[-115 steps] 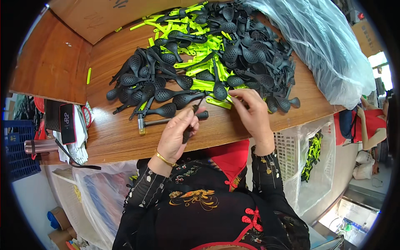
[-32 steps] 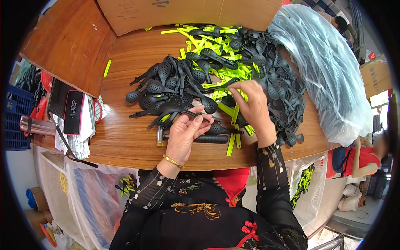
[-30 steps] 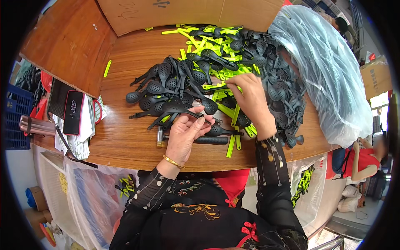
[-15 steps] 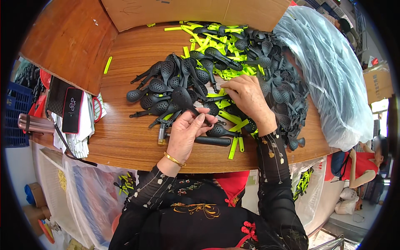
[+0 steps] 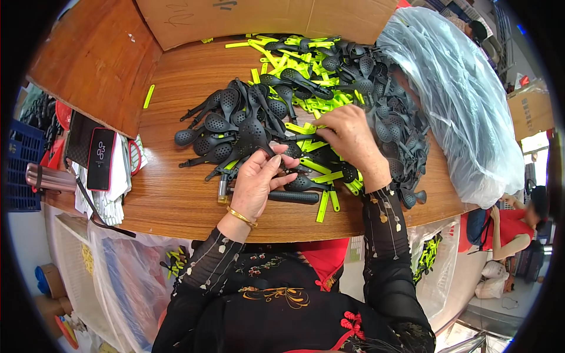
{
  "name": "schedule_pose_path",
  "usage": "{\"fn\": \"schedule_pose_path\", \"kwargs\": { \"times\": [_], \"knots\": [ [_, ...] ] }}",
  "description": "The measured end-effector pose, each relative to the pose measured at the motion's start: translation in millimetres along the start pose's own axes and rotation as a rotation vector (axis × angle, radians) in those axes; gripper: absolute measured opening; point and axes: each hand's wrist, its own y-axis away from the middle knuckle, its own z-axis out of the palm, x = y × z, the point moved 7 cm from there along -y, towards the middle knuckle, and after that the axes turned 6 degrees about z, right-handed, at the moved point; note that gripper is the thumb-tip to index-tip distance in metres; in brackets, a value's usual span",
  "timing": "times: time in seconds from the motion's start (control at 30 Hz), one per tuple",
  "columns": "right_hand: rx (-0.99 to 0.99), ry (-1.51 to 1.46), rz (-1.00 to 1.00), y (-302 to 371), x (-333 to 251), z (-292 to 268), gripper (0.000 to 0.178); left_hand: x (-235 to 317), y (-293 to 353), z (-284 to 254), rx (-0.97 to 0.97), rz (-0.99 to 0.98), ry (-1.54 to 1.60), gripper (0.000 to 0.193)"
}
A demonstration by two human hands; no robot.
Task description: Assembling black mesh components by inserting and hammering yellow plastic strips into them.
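Left hand (image 5: 256, 183) holding black perforated spoon (image 5: 253, 134) by handle, bowl toward far side, above near-centre worktop (image 5: 168, 197). Right hand (image 5: 351, 140), to right, fingers bent narrow at green strips (image 5: 303, 129); cannot tell if gripping. Hammer (image 5: 303, 197) lying near.

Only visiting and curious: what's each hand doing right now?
Left hand: closed on a black perforated spoon.
Right hand: fingertips at the spoon pile; whether it grips anything cannot be told.
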Motion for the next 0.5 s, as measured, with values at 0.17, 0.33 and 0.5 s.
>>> {"fn": "schedule_pose_path", "kwargs": {
  "times": [0.17,0.33,0.5],
  "knots": [
    [-0.151,0.012,0.085,4.5,-7.1,14.7,0.024,-3.7,-5.3,-2.4,0.008,0.019,0.013,0.03],
    [-0.083,0.12,0.203,-13.9,-5.7,16.6,0.021,-5.7,-5.4,-4.0,-0.011,0.038,0.015,0.032],
    [-0.304,0.019,0.154,-30.0,-15.8,42.6,0.019,-4.1,-4.0,-4.5,-0.022,0.036,0.064,0.031]
  ]
}}
